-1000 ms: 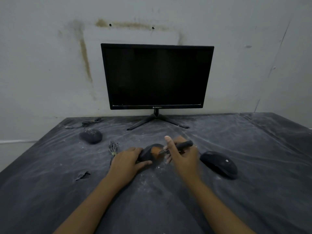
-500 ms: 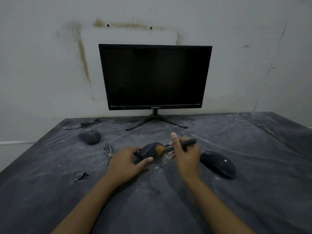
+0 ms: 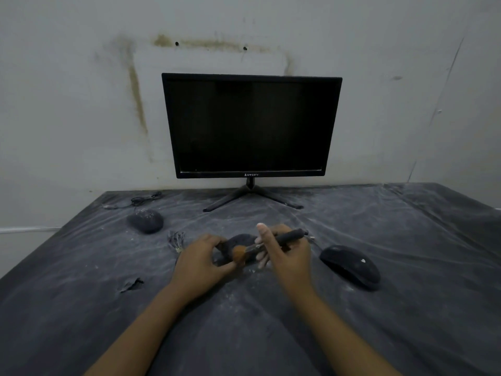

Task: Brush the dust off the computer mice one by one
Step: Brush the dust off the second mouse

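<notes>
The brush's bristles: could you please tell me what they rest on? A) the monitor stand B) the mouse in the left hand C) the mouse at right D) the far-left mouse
B: the orange bristles of the brush lie on the middle mouse that the left hand holds.

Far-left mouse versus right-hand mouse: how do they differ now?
The far-left mouse is speckled grey with dust; the right-hand mouse looks dark and mostly clean, with one small white mark. The far-left mouse sits farther back, by a cable; the right-hand mouse lies nearer. Both rest untouched on the dusty table cover.
</notes>
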